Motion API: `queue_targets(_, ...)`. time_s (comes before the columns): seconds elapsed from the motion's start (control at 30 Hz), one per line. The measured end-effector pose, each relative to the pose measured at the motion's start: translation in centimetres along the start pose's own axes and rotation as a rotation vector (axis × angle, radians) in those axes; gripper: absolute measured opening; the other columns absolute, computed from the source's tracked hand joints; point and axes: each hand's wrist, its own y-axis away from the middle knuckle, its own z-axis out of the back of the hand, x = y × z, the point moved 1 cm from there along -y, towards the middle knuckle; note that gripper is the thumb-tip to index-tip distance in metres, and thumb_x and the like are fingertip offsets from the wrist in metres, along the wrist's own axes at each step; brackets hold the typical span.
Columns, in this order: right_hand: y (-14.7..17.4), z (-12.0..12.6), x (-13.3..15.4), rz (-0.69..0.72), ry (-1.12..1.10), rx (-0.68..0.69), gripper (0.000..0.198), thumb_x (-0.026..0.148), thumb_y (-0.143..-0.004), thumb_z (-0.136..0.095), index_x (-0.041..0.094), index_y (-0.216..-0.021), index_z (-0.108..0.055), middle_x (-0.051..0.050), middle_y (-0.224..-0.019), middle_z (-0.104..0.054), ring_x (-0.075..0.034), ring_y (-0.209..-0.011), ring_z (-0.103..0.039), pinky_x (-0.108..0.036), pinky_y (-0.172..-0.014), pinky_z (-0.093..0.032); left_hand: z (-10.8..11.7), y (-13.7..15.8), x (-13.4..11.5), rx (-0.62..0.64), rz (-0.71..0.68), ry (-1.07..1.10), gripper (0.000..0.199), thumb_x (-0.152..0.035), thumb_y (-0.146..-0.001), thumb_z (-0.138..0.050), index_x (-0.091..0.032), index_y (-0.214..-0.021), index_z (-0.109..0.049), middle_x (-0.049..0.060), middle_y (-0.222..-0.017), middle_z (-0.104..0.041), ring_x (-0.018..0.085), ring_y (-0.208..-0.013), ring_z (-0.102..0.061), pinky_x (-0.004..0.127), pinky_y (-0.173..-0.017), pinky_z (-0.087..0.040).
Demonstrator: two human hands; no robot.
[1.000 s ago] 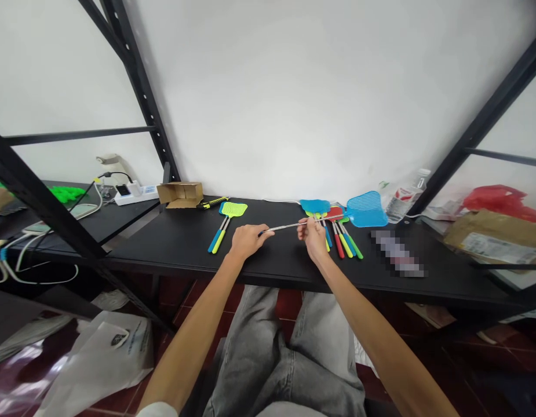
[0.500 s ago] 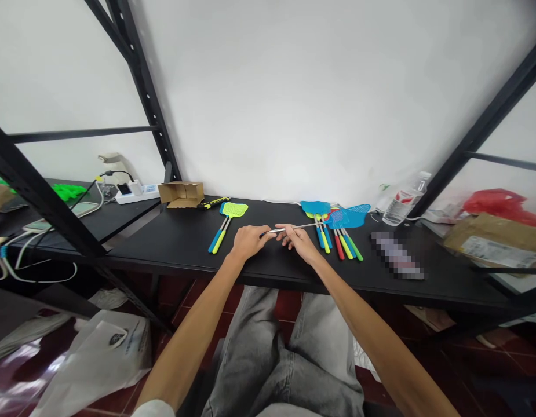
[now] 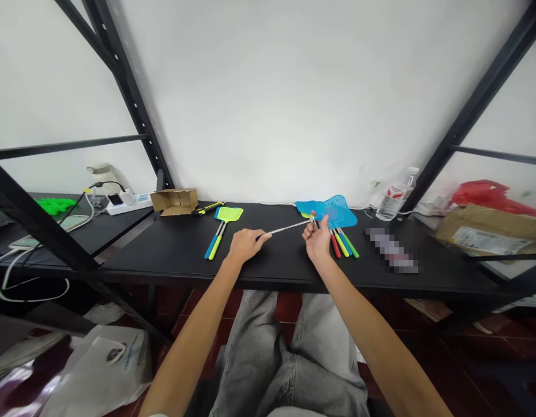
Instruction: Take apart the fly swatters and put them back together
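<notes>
My left hand (image 3: pixel 245 245) is closed around the handle end of a fly swatter (image 3: pixel 289 226), whose thin metal rod slants up to the right. Near its blue mesh head, my right hand (image 3: pixel 318 238) has its thumb and fingers closed at the rod. That head overlaps other blue heads behind it. Just right of my right hand lie fly swatters with red, yellow and green handles (image 3: pixel 346 245); others are partly hidden by the hand. Left of my left hand, a yellow-green fly swatter (image 3: pixel 229 214) lies over a blue one, their handles side by side.
The black table (image 3: pixel 163 246) stands against a white wall. An open cardboard box (image 3: pixel 175 202) and a yellow-black utility knife (image 3: pixel 208 208) lie back left. At right are a water bottle (image 3: pixel 397 196), a blurred-out item (image 3: pixel 392 250) and a taped parcel (image 3: pixel 489 234). Black rack posts flank the table.
My right hand has moved right along the rod, away from my left hand, to near the blue head. My left hand keeps its grip. The view has shifted slightly.
</notes>
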Motion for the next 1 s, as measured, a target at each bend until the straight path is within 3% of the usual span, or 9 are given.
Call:
queue_targets(0.1, -0.2, 0.3, 0.3, 0.053, 0.011, -0.112, 0.063, 0.083, -0.083, -0.041, 0.021, -0.078, -0.052, 0.009, -0.054, -0.033, -0.008, -0.042, -0.031, -0.023, -0.043, -0.03, 0.0, 0.0, -0.1, 0.024, -0.023, -0.001, 0.057, -0.065, -0.096, -0.033, -0.029, -0.095, -0.077, 0.007, -0.084, -0.075, 0.024, -0.084, -0.069, 0.028, -0.066, -0.039)
queue_targets(0.2, -0.2, 0.2, 0.4, 0.08, 0.087, -0.102, 0.06, 0.08, -0.083, -0.046, 0.02, -0.08, -0.054, 0.009, -0.054, -0.032, -0.007, -0.043, -0.029, -0.023, -0.044, -0.029, 0.1, 0.0, 0.0, 0.02, -0.013, -0.008, 0.057, -0.064, -0.096, -0.033, -0.028, -0.097, -0.077, 0.007, -0.086, -0.075, 0.024, -0.084, -0.069, 0.028, -0.067, -0.04)
queue_targets(0.43, 1.0, -1.2, -0.8, 0.016, 0.191, 0.162, 0.054, 0.068, -0.082, -0.06, 0.02, -0.107, -0.066, 0.008, -0.054, -0.041, -0.008, -0.045, -0.037, -0.021, -0.043, -0.03, 0.0, 0.1, -0.2, 0.019, -0.012, 0.018, 0.057, -0.062, -0.098, -0.03, -0.027, -0.099, -0.075, 0.008, -0.085, -0.074, 0.024, -0.084, -0.068, 0.028, -0.07, -0.04)
queue_targets(0.63, 2.2, -2.4, -2.5, -0.064, 0.302, 0.401, 0.051, 0.063, -0.085, -0.058, 0.023, -0.115, -0.066, 0.006, -0.059, -0.052, -0.009, -0.048, -0.045, -0.021, -0.045, -0.035, 0.1, 0.1, -0.4, 0.012, -0.025, 0.087, 0.054, -0.057, -0.1, -0.032, -0.024, -0.099, -0.074, 0.008, -0.082, -0.073, 0.022, -0.081, -0.067, 0.027, -0.069, -0.039)
queue_targets(0.77, 2.3, -2.7, -2.8, -0.074, 0.438, 0.571, 0.047, 0.057, -0.081, -0.067, 0.02, -0.109, -0.071, 0.001, -0.069, -0.061, -0.009, -0.054, -0.052, -0.019, -0.045, -0.037, 0.1, -0.1, -1.0, 0.037, -0.086, 0.177, 0.053, -0.054, -0.102, -0.031, -0.023, -0.098, -0.073, 0.007, -0.088, -0.075, 0.02, -0.082, -0.067, 0.026, -0.073, -0.039)
queue_targets(0.83, 2.3, -2.6, -2.8, -0.041, 0.453, 0.551, 0.045, 0.057, -0.081, -0.067, 0.019, -0.105, -0.073, -0.002, -0.075, -0.065, -0.01, -0.058, -0.054, -0.019, -0.045, -0.038, 0.0, -0.1, -1.2, 0.036, -0.097, 0.188, 0.052, -0.055, -0.101, -0.032, -0.023, -0.101, -0.073, 0.007, -0.091, -0.075, 0.02, -0.085, -0.068, 0.026, -0.074, -0.04)
queue_targets(1.0, 1.8, -1.9, -2.4, 0.017, 0.381, 0.312, 0.044, 0.061, -0.082, -0.064, 0.018, -0.091, -0.071, -0.007, -0.094, -0.069, -0.014, -0.075, -0.063, -0.019, -0.048, -0.046, -0.1, 0.0, -1.1, 0.023, -0.038, 0.131, 0.05, -0.06, -0.097, -0.036, -0.026, -0.105, -0.073, 0.005, -0.088, -0.075, 0.022, -0.084, -0.068, 0.027, -0.071, -0.041)
